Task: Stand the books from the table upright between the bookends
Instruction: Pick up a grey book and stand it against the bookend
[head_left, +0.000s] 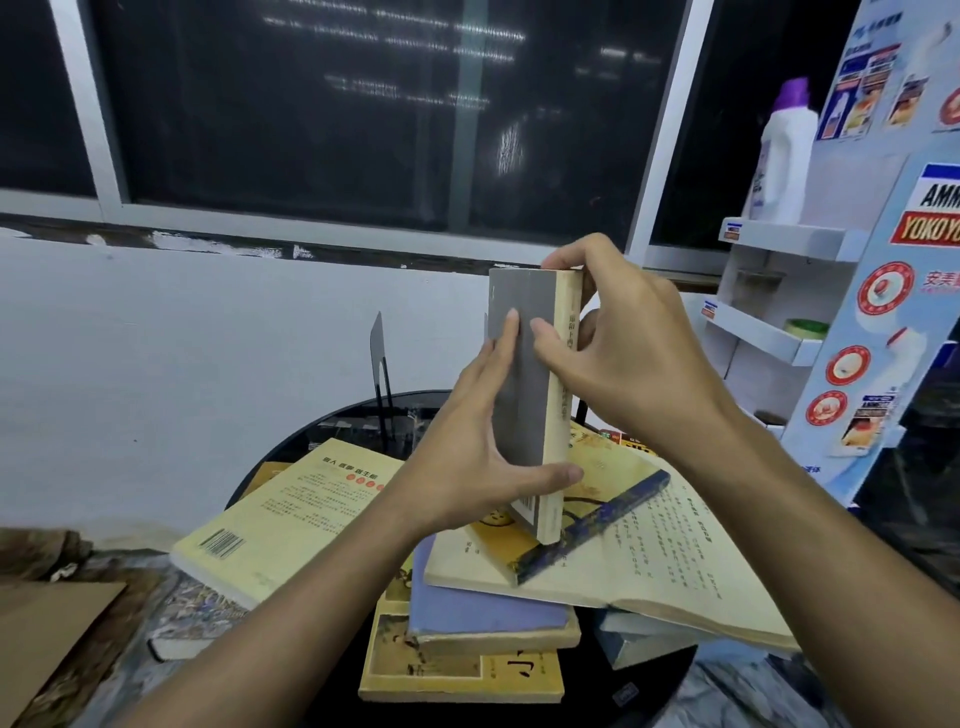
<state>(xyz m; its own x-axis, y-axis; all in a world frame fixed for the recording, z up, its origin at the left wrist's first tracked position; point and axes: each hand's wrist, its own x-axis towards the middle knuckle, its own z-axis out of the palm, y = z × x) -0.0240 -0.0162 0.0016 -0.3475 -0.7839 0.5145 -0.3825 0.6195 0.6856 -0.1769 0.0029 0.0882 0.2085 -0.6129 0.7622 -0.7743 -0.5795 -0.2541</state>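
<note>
A grey-covered book (524, 374) with a yellowed spine is held upright above the pile, both hands on it. My left hand (467, 447) grips its lower part, thumb across the spine. My right hand (618, 343) clasps its top edge and spine. Below lies a loose pile of books on a round black table (332, 431): a pale yellow book (280, 519) at left, a cream book with a blue spine (649, 540) at right, a lilac book (483, 608) and a yellow book (457, 670) at the front. One black bookend (379, 358) stands at the table's far side.
A white wall and dark window lie behind the table. At right stands a cardboard display rack (779, 332) with a white bottle (784, 156). Brown cardboard (47, 623) lies at lower left on a patterned floor covering.
</note>
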